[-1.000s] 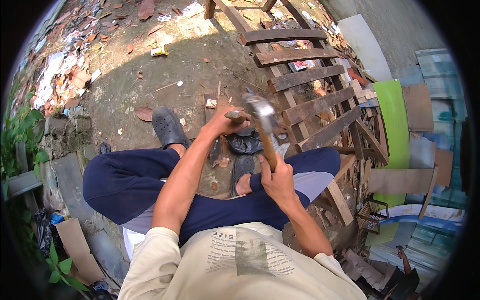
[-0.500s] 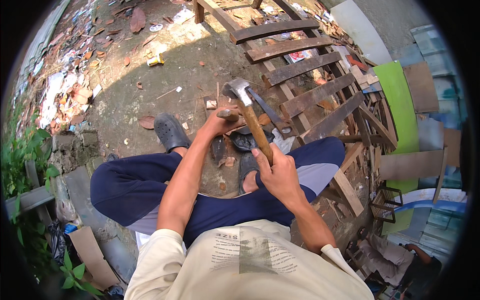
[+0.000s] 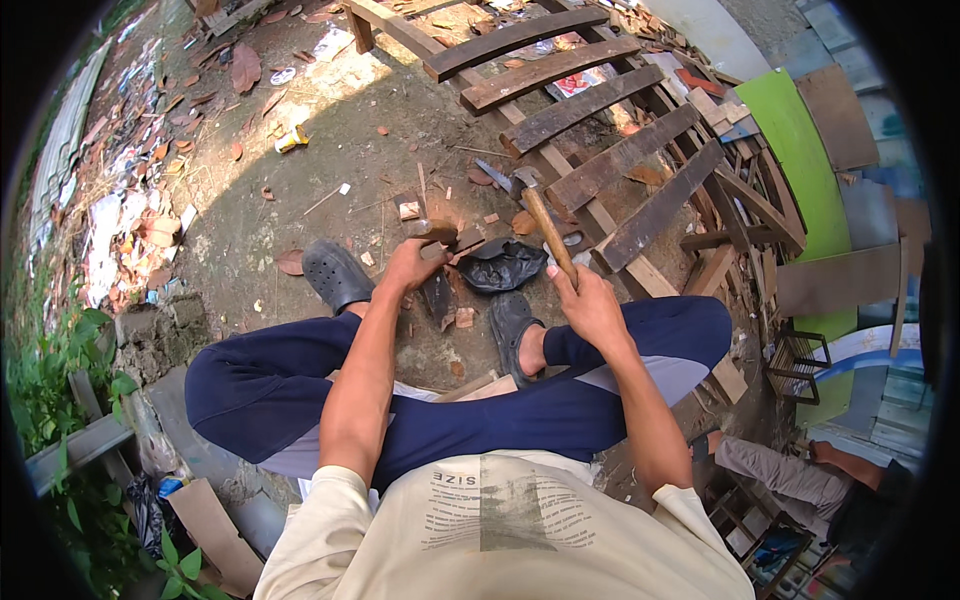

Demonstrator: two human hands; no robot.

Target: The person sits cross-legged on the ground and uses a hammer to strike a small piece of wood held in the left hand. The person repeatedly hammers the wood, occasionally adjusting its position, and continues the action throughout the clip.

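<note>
My right hand (image 3: 592,305) grips the top-heavy hammer (image 3: 545,225) low on its stiff wooden handle, while my left hand (image 3: 412,265) pinches a small, rigid wood scrap (image 3: 440,234) on the ground ahead.

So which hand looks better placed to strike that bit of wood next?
The right hand, probably: it grips the hammer by its wooden handle, head raised above the ground. The left hand is busy steadying the wood piece.
</note>
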